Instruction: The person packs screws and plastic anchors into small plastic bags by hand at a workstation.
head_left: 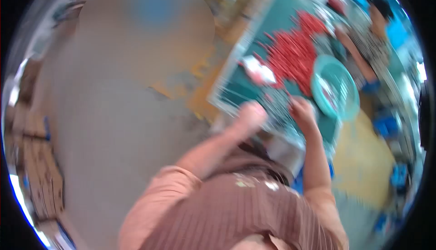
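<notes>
My left hand [252,116] is closed over the near left edge of the green table [231,86]; motion blur hides what it may hold. My right hand [301,112] has its fingers pinched on a thin red piece [288,94] near the table's front. Beyond my hands lies a large pile of red stick-like pieces [293,57]. A white and pink item [258,70] rests at the pile's left side. Dark thin pieces [276,109], too blurred to make out, lie between my hands. The pale green basket [349,100] stands right of the pile.
Another person [370,45] is at the table's right side, with an arm reaching toward it. Blue containers [387,125] stand at the right. Cardboard boxes [43,177] are stacked at the far left. Yellow-brown boards [363,159] lie on the floor.
</notes>
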Demonstrator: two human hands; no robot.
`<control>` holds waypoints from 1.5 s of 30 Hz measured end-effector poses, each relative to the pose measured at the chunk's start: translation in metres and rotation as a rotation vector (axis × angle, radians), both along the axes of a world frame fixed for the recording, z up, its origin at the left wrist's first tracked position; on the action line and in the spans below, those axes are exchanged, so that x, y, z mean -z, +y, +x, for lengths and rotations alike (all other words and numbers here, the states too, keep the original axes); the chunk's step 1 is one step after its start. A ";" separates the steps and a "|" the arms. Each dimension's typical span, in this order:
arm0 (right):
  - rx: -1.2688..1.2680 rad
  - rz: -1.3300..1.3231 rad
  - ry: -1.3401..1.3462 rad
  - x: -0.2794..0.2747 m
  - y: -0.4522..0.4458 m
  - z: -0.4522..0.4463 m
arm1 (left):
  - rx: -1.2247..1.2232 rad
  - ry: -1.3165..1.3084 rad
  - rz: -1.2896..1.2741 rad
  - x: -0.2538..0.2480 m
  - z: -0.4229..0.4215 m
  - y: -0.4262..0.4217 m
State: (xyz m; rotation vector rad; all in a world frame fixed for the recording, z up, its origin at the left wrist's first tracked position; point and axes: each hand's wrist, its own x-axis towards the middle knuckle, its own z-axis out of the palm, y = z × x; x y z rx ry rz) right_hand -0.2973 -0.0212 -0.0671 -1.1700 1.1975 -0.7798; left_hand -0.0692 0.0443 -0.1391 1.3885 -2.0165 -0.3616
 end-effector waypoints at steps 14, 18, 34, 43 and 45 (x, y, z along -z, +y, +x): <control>-0.278 -0.428 0.418 -0.059 0.039 0.009 | -0.167 0.453 0.525 -0.086 -0.041 -0.009; -0.398 -0.692 0.737 -0.069 0.045 0.012 | -0.130 0.491 0.604 -0.082 -0.043 -0.011; -0.215 -0.664 0.813 -0.050 -0.011 -0.005 | -0.203 0.725 0.816 -0.082 -0.028 -0.018; -0.200 -0.602 1.102 0.042 -0.071 0.011 | -0.245 0.853 0.838 -0.058 -0.006 -0.018; -0.200 -0.569 1.132 0.039 -0.074 0.014 | -0.276 0.868 0.883 -0.062 -0.003 -0.017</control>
